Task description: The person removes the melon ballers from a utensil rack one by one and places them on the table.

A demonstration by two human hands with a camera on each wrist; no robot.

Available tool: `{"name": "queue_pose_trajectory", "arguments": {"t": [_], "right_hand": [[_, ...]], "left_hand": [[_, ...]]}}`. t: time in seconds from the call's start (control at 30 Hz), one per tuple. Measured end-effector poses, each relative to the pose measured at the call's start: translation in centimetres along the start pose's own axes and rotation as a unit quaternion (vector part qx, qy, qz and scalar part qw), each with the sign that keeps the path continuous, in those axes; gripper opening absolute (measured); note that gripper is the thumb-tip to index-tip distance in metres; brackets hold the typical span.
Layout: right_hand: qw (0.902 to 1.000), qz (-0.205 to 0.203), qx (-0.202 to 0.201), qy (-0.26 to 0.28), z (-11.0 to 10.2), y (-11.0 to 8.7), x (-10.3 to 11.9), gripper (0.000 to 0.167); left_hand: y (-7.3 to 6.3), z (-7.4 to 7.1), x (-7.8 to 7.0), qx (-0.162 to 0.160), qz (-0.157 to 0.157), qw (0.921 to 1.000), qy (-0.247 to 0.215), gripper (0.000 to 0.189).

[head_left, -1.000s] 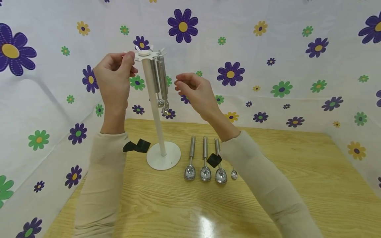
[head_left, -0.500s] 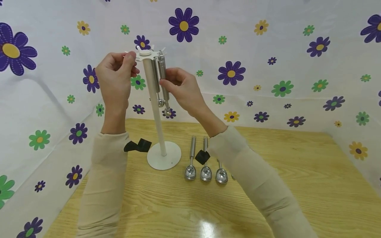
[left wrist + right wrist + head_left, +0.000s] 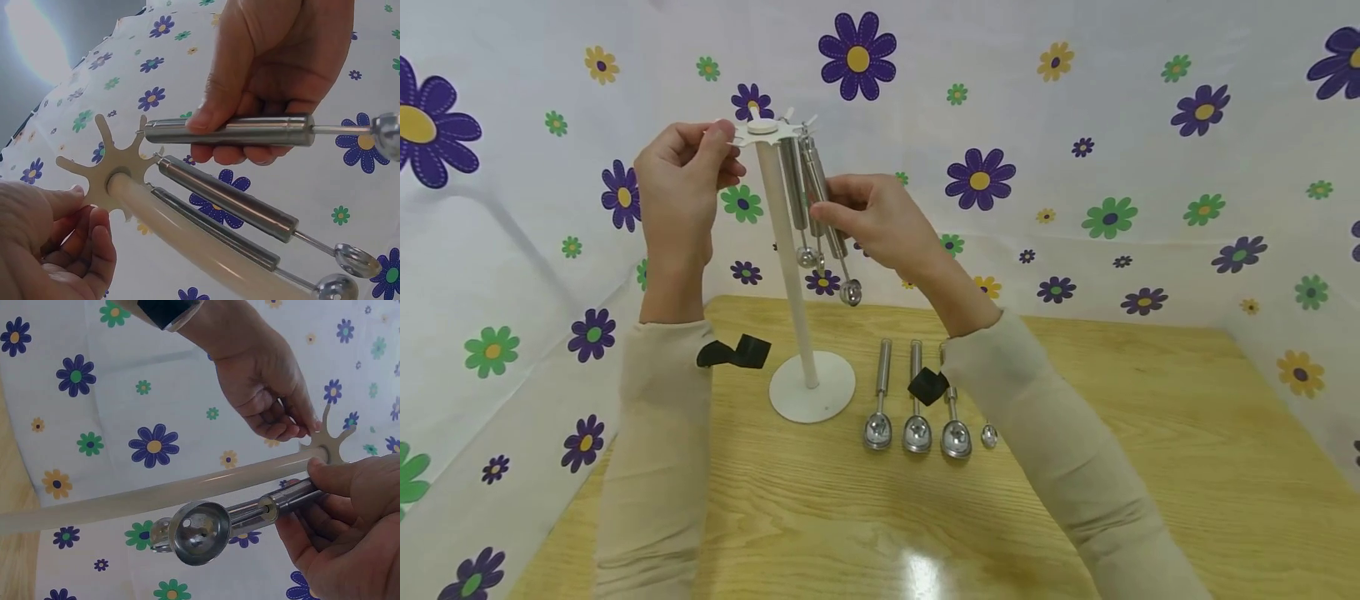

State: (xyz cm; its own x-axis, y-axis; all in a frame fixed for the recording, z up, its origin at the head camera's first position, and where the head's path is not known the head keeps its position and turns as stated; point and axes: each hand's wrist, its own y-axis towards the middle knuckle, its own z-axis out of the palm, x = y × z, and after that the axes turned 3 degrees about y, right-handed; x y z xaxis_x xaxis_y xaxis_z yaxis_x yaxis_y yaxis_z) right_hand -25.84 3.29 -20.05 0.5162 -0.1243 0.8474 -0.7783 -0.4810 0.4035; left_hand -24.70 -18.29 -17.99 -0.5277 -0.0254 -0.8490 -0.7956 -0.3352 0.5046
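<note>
The left hand pinches one arm of the white star top of the stand with thumb and finger. The right hand grips the metal handle of a scoop, thumb on one side and fingers on the other.

Seen from the head, the handle is at 3 o'clock from the left hand and at about 10 o'clock from the right hand, touching its fingertips. The handle's upper end meets an arm of the star top. The scoop leans, and its little round bowl is at 7 o'clock from the right hand.

Two more scoops hang from the star top, between the pole and the gripped one. The middle scoop is next to it, and the inner scoop is just beside the pole.

The round base sits on the wood table, near 6 o'clock from the star top. At about 4 o'clock from the base, three big scoops lie in a row, bowls toward 6 o'clock. A small scoop lies just past them, partly hidden by the right sleeve. Flower cloth hangs behind it all.
</note>
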Motion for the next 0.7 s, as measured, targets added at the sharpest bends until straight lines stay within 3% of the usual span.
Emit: {"name": "queue_pose_trajectory", "arguments": {"t": [0.3, 0.5, 0.7], "right_hand": [[0.9998, 0.02, 0.008, 0.0, -1.2, -0.6, 1.1, 0.031], [0.9995, 0.012, -0.022, 0.022, -2.6, -1.4, 0.8, 0.022], [0.9961, 0.058, -0.066, 0.011, -3.8, -2.9, -0.9, 0.02]], "left_hand": [[1.0, -0.3, 0.1, 0.028, -0.06, 0.9969, -0.043, 0.021], [1.6, -0.6, 0.6, 0.029, -0.069, 0.9947, -0.07, 0.02], [1.6, -0.5, 0.7, 0.033, -0.07, 0.9936, -0.083, 0.02]]}}
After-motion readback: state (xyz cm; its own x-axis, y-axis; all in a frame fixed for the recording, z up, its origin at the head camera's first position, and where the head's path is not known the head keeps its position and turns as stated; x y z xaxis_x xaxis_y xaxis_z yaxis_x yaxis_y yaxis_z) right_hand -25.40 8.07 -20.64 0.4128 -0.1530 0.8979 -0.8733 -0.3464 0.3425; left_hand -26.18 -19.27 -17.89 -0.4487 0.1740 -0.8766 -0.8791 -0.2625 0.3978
